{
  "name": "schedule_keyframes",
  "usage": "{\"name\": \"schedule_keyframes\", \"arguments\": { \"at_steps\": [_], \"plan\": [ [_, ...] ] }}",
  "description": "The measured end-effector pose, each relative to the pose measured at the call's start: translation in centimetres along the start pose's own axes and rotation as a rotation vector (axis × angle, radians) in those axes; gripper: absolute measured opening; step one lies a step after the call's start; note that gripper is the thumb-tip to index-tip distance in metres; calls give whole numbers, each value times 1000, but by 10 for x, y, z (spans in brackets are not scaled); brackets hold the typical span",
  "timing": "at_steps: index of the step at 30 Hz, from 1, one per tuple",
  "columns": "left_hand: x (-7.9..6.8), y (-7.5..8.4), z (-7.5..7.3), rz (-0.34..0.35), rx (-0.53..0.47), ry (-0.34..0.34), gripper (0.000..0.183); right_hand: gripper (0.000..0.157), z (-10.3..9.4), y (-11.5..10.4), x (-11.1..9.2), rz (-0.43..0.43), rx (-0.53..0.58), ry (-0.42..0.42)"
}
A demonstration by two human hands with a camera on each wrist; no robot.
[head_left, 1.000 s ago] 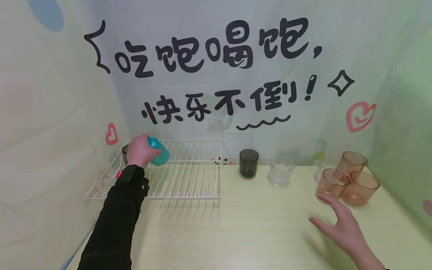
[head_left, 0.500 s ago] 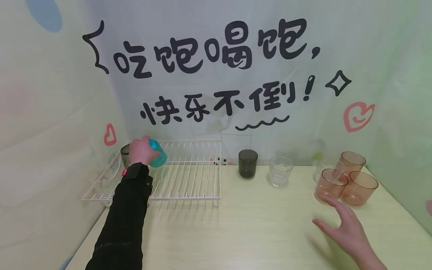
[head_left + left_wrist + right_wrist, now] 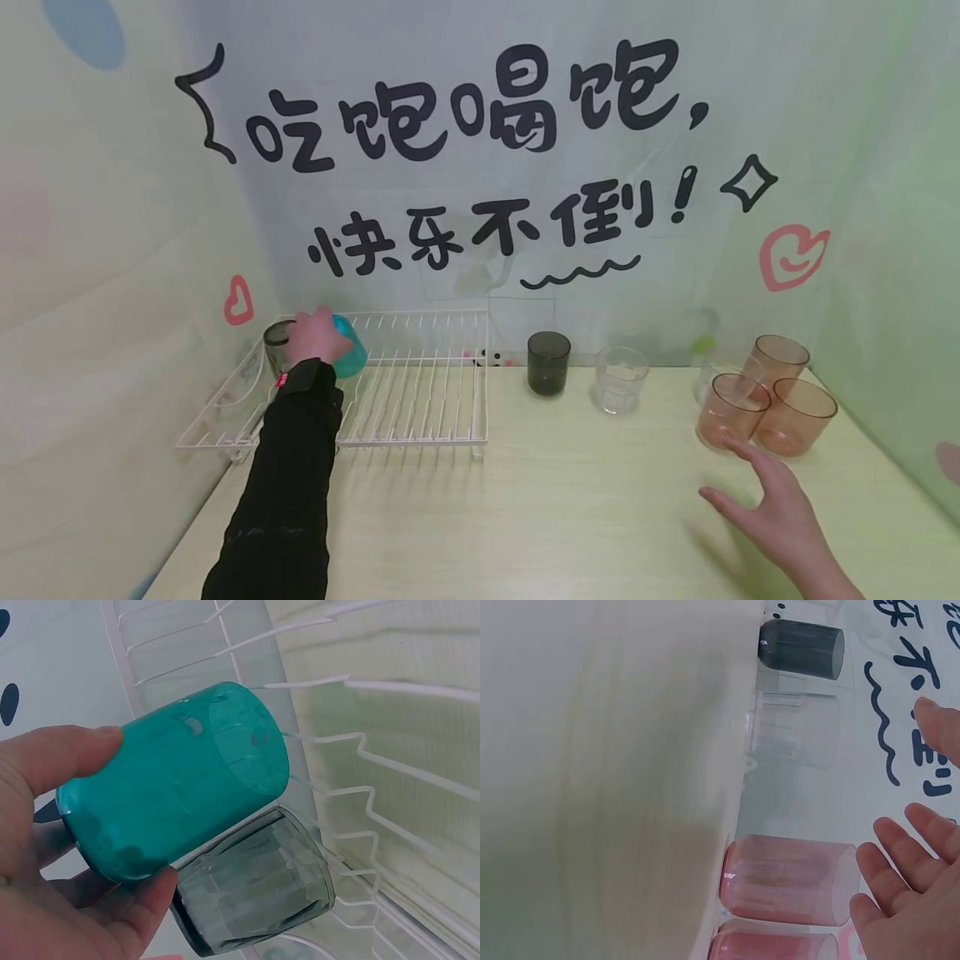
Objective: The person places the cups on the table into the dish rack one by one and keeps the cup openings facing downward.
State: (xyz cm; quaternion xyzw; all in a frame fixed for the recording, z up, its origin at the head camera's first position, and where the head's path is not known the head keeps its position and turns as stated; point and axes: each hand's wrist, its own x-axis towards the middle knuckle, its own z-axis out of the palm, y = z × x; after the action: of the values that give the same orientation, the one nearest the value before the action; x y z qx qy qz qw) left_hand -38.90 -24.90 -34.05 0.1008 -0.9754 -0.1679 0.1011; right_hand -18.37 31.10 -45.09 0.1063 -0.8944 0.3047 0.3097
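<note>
My left hand point(image 3: 318, 337) grips a teal glass point(image 3: 176, 784) over the left part of the white wire rack point(image 3: 408, 439). In the left wrist view, thumb and fingers hold one end of it, and its other end points toward the wires; whether it touches them I cannot tell. Close beside it in the rack is a smoky grey glass point(image 3: 255, 885). My right hand point(image 3: 783, 512), thumb and fingers spread, holds nothing. It hovers over the table just in front of several orange-pink glasses point(image 3: 795, 421); in the right wrist view its fingers are near one pink glass point(image 3: 787, 879).
Right of the rack, a dark grey glass point(image 3: 549, 364) and a clear glass point(image 3: 621, 381) stand near the back of the table point(image 3: 570, 508). Another clear glass point(image 3: 708, 383) is partly hidden behind the pink ones. Printed cloth walls point(image 3: 450, 183) close off the back and sides.
With the teal glass, my left hand has shifted slightly down in the head view, showing more of the smoky grey glass. My right hand stays nearly still, and the view has drifted slightly.
</note>
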Motion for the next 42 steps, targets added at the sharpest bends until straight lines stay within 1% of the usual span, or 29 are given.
{"name": "schedule_keyframes", "arguments": {
  "at_steps": [4,8,12,15,19,24,29,32,37,42],
  "plan": [
    [0,4,1,-16,20,-23,55,72,-1,0,1,1,6,0],
    [-1,9,0,-26,43,-30,56,72,-1,0,1,-5,11,2],
    [-4,13,-1,-31,60,-21,50,72,-1,1,2,-4,13,3],
    [-7,15,-2,-23,58,-8,45,72,-2,2,2,-1,5,7],
    [-8,15,-2,-5,38,3,45,72,-2,2,2,-3,2,8],
    [-5,12,1,15,-6,4,48,72,-3,2,3,-2,-6,8],
    [-2,7,2,11,-26,-15,59,69,-3,2,9,-9,-22,13],
    [-2,5,1,6,-22,-23,63,68,-4,4,13,-33,-26,22],
    [-6,5,-5,37,-7,-4,65,68,-7,5,20,-69,-22,24],
    [-8,8,-10,103,16,28,66,68,-10,6,24,-42,-43,3]
  ]
}}
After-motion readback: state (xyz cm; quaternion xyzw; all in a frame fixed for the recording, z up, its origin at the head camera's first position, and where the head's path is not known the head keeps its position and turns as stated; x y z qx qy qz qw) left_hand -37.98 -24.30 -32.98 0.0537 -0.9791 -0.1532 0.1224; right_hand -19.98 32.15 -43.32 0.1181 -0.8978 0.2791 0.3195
